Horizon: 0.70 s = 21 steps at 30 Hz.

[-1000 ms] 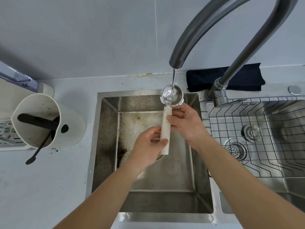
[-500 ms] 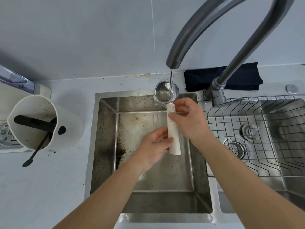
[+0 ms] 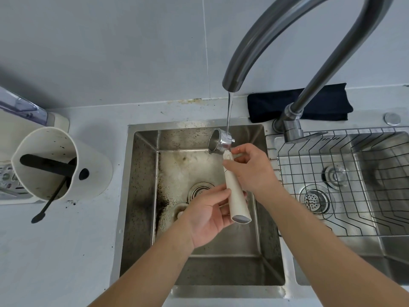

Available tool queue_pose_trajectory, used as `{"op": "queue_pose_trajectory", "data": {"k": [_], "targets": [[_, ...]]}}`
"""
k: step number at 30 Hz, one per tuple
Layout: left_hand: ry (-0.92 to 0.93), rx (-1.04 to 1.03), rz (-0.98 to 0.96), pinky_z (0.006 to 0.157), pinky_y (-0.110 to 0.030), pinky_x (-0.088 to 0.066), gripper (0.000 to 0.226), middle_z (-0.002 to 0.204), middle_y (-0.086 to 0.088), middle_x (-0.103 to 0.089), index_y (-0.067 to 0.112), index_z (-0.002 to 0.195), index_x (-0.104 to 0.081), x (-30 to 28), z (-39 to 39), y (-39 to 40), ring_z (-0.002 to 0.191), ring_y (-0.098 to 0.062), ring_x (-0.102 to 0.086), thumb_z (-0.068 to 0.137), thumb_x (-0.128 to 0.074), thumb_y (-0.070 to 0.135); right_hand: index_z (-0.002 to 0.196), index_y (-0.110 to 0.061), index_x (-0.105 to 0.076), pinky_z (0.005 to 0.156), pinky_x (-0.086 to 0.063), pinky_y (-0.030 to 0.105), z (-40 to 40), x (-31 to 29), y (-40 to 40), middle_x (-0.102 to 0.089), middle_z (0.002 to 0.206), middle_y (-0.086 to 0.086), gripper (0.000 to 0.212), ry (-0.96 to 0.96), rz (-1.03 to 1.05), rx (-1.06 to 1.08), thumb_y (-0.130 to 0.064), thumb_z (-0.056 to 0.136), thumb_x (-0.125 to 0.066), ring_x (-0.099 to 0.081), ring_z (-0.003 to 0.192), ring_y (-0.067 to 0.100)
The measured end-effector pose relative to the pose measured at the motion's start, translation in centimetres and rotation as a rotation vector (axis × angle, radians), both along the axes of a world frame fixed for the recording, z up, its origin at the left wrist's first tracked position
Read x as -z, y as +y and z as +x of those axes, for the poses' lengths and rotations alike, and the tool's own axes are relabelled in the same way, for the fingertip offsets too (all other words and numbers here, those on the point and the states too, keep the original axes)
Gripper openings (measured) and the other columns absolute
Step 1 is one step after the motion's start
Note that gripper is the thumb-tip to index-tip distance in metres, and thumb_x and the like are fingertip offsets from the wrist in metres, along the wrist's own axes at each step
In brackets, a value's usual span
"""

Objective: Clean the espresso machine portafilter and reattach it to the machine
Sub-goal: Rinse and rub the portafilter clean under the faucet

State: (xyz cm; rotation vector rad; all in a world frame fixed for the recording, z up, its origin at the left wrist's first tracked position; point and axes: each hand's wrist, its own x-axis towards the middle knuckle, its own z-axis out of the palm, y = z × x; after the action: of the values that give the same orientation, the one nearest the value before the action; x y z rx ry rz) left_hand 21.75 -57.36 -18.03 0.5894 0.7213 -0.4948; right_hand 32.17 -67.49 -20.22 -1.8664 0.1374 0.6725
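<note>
Over the small square stainless-steel sink basin (image 3: 141,196), stained with dark coffee grounds along its left wall, a person held a portafilter with a cream cylindrical handle and a shiny metal basket head (image 3: 221,141) under a thin stream of water (image 3: 229,111) falling from a tall curved grey metal faucet (image 3: 287,36). The head was tilted on its side, its opening turned toward the left, close to the basin's back rim; the water struck its outer metal collar. The right hand (image 3: 250,171) gripped the upper handle just below the head, fingers curled round it. The left hand (image 3: 208,214) lay palm-up under the lower handle, fingers curled loosely against it, the handle's flat grey end cap jutting out past them toward the camera. Beneath the hands sat a round metal drain (image 3: 197,191), with open basin floor toward the near edge. Just right of the small basin, past a narrow divider, a wire dish rack (image 3: 332,218) sat in a larger steel sink (image 3: 394,251). A folded dark navy cloth (image 3: 327,107) lay on the counter behind the faucet base, against the pale grey tiled wall (image 3: 110,52). Well to the left on the pale grey countertop (image 3: 55,251) stood a cream knock box with a black bar across it (image 3: 57,162), a thin black brush (image 3: 47,206) leaning out over its rim.
</note>
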Motion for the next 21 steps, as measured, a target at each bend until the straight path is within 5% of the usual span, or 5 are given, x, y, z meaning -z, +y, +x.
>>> {"op": "queue_pose_trajectory", "data": {"k": [5, 12, 17, 21], "targets": [[0.085, -0.114, 0.02, 0.082, -0.037, -0.054, 0.039, 0.092, -0.017, -0.072, 0.001, 0.109, -0.063, -0.5, 0.2, -0.2, 0.087, -0.026, -0.065, 0.074, -0.067, 0.016, 0.099, -0.025, -0.063, 0.066, -0.053, 0.033, 0.0, 0.3, 0.3, -0.065, 0.099, 0.004, 0.027, 0.051, -0.02, 0.027, -0.03, 0.076, -0.076, -0.066, 0.087, 0.021], [0.149, -0.17, 0.042, 0.071, -0.03, -0.056, 0.027, 0.087, -0.011, -0.071, 0.002, 0.106, -0.067, -1.7, 0.8, 0.1, 0.078, -0.019, -0.066, 0.086, -0.065, 0.02, 0.093, -0.014, -0.066, 0.074, -0.056, 0.04, 0.5, 0.5, 0.4, -0.069, 0.093, 0.01, 0.026, 0.263, 0.117, 0.146, -0.024, 0.073, -0.079, -0.064, 0.076, 0.021], [0.144, -0.221, 0.034, 0.091, -0.039, -0.053, 0.042, 0.093, -0.016, -0.072, -0.001, 0.103, -0.068, -2.1, 1.2, 0.0, 0.091, -0.028, -0.066, 0.067, -0.074, 0.02, 0.099, -0.004, -0.063, 0.065, -0.053, 0.033, 0.6, -0.1, 0.3, -0.067, 0.084, 0.011, 0.017, 0.395, 0.28, 0.229, -0.01, 0.085, -0.071, -0.062, 0.07, 0.02], [0.125, -0.195, 0.065, 0.074, -0.033, -0.06, 0.045, 0.097, -0.017, -0.072, 0.001, 0.106, -0.068, -2.5, 1.3, -0.1, 0.094, -0.027, -0.066, 0.067, -0.075, 0.021, 0.111, 0.003, -0.06, 0.071, -0.051, 0.038, 0.5, -0.3, 0.2, -0.067, 0.087, 0.016, 0.025, 0.468, 0.379, 0.282, -0.006, 0.088, -0.065, -0.062, 0.071, 0.023]]}}
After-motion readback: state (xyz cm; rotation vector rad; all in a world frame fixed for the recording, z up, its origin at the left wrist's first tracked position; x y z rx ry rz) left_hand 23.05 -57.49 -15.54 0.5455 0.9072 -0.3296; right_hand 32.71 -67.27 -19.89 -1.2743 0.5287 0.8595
